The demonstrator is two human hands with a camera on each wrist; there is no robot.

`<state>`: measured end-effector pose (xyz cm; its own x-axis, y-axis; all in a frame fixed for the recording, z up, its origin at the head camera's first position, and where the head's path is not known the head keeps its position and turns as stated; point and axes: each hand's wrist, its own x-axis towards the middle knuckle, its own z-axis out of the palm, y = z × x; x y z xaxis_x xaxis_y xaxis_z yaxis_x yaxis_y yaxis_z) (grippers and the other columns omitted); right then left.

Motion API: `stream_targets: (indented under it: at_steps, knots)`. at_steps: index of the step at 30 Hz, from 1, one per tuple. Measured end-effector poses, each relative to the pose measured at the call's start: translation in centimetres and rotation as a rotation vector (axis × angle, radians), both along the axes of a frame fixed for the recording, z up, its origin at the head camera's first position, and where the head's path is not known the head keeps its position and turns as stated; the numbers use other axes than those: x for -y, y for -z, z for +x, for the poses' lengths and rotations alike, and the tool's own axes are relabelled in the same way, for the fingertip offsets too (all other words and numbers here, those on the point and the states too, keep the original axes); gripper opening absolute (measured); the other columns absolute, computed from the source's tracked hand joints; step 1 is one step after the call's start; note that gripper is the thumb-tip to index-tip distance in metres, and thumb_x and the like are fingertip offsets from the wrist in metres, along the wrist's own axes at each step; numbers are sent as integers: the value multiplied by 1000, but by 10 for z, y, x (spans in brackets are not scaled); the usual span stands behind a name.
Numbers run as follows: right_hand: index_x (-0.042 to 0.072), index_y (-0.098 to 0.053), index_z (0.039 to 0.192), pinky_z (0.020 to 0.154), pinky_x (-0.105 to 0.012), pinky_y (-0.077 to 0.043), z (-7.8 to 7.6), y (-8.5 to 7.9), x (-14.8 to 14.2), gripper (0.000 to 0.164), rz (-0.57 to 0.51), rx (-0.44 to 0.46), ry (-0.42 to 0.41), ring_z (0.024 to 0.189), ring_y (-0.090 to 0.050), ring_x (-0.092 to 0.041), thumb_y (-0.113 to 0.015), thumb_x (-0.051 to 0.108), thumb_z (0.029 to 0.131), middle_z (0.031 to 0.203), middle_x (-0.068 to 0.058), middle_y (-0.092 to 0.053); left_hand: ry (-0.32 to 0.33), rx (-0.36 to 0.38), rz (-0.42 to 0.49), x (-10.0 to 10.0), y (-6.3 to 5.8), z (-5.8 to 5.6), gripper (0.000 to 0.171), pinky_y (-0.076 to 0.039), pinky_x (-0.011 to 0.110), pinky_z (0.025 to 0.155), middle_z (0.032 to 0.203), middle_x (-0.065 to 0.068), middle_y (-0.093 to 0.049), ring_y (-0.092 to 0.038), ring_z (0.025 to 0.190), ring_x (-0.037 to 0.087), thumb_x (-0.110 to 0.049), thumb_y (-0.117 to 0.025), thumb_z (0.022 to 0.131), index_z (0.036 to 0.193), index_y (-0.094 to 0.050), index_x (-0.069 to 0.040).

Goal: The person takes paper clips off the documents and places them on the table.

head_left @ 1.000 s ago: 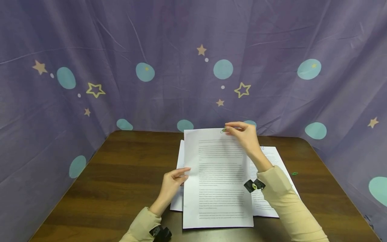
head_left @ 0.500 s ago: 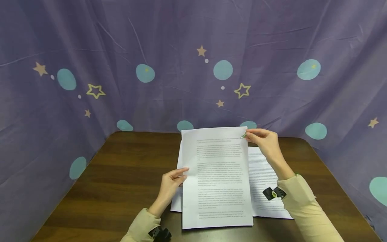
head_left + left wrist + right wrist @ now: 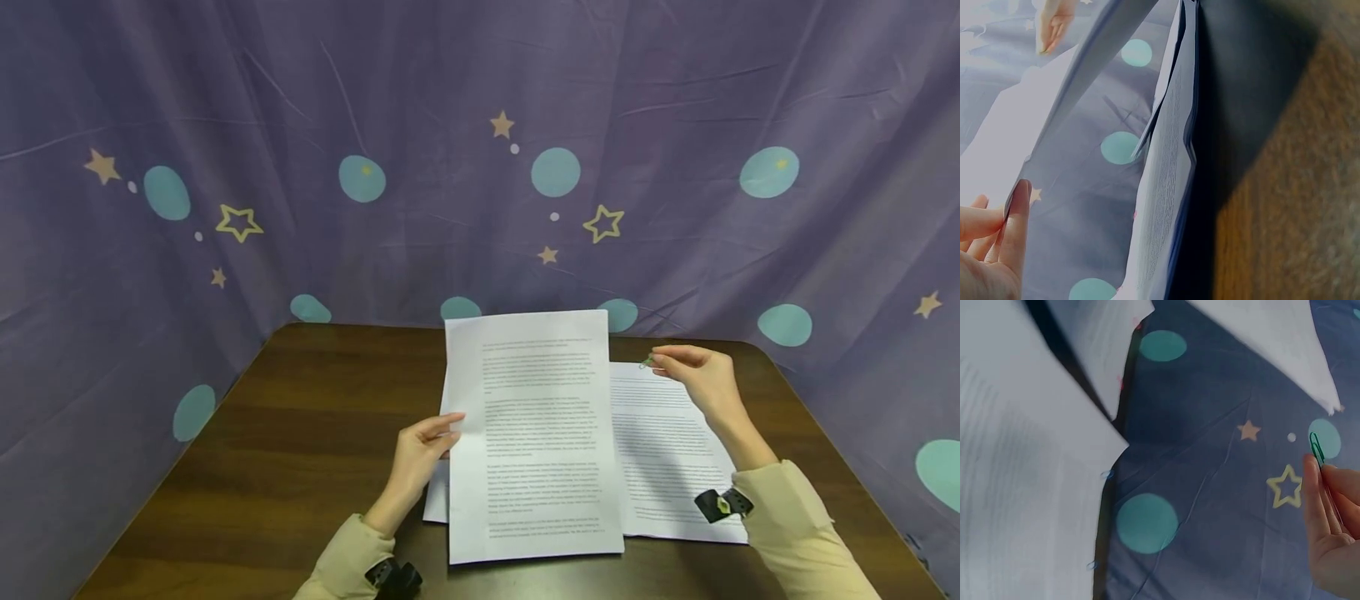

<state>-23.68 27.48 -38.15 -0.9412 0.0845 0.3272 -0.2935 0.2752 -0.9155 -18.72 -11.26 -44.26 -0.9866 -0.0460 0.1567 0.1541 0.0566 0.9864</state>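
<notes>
My left hand (image 3: 420, 454) pinches the left edge of a printed sheaf of paper (image 3: 543, 433) between thumb and fingers. That sheaf is raised off the table, tilted up with its print toward me. To its right, my right hand (image 3: 701, 382) pinches a small green paper clip (image 3: 1316, 449) at the fingertips, apart from the sheaf. Under that hand lies another printed stack (image 3: 663, 442); in the right wrist view, blue paper clips (image 3: 1107, 474) sit on its edge. A further stack (image 3: 437, 496) shows behind the raised sheaf on the left, mostly hidden.
All the papers are over a dark brown wooden table (image 3: 300, 433). A purple curtain (image 3: 420, 167) with stars and blue spots hangs round the table's back and sides. Red clips (image 3: 1138, 326) show faintly on a paper edge in the right wrist view.
My right hand with the green clip has moved right and down, from the sheaf's top edge to beside it, over the right stack. The sheaf has shifted slightly left in my left hand.
</notes>
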Motion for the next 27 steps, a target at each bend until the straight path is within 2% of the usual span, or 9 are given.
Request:
stream_targets:
  at_steps: [3, 6, 10, 14, 15, 18, 21, 25, 27]
  knots:
    - [0, -66, 98, 64, -25, -52, -19, 36, -28, 26, -24, 9, 18, 71, -65, -18, -67, 17, 78, 88, -8, -67, -2, 0, 5, 0, 0, 0, 25, -50, 22, 54, 95, 17, -65, -57, 67, 7, 8, -61, 75, 99, -66, 2]
    - [1, -66, 100, 63, -24, -52, -27, 60, -50, 23, -89, 31, -11, 71, -65, -17, -66, 11, 79, 90, -8, -67, -3, -2, 6, 1, 0, 0, 25, -50, 22, 53, 94, 17, -65, -57, 66, 6, 9, -61, 75, 98, -66, 2]
    - [0, -65, 102, 65, -28, -52, -28, 82, -70, 28, -32, 58, 6, 74, -65, -18, -66, 17, 79, 92, -7, -67, -8, -7, 4, 1, -1, 0, 25, -50, 22, 53, 93, 17, -65, -57, 66, 6, 9, -61, 75, 99, -65, 3]
    - [5, -66, 99, 63, -25, -52, -34, 118, -95, 35, 70, 78, 135, 72, -65, -16, -68, 32, 77, 86, 2, -68, -5, 1, 10, 1, -1, 1, 25, -50, 21, 54, 94, 17, -65, -56, 66, 5, 8, -62, 75, 99, -65, 4]
    - [5, -66, 98, 63, -25, -52, -33, 124, -100, 37, 99, 81, 155, 71, -65, -16, -67, 34, 76, 85, 2, -68, -4, 5, 6, 1, -5, 2, 25, -49, 21, 54, 94, 19, -65, -56, 66, 5, 9, -61, 75, 100, -64, 5]
    - [-1, -64, 97, 61, -25, -52, -24, 129, -108, 43, 70, 108, 184, 69, -65, -17, -70, 35, 73, 80, 3, -68, 8, 17, 17, 1, -12, 6, 25, -49, 21, 54, 95, 21, -63, -55, 66, 5, 10, -60, 75, 100, -63, 7]
    - [-2, -65, 94, 61, -23, -51, -10, 126, -113, 34, 25, 126, 153, 67, -65, -13, -69, 27, 76, 77, 6, -68, 12, 16, 11, -1, -24, 12, 24, -49, 21, 55, 96, 24, -62, -55, 65, 5, 11, -59, 76, 100, -62, 9]
    - [12, -70, 83, 61, -21, -51, 6, 116, -118, 6, -77, 156, 86, 67, -65, -9, -65, 12, 80, 74, 8, -67, 17, 0, 8, -2, -28, 14, 24, -49, 21, 54, 95, 25, -62, -55, 65, 5, 12, -58, 76, 99, -61, 11]
    - [19, -70, 78, 61, -21, -51, 13, 109, -120, 11, -114, 185, 71, 66, -64, -8, -65, 9, 80, 73, 8, -66, 21, 9, 19, -1, -22, 10, 24, -49, 20, 54, 94, 25, -62, -55, 64, 5, 11, -59, 76, 100, -62, 10]
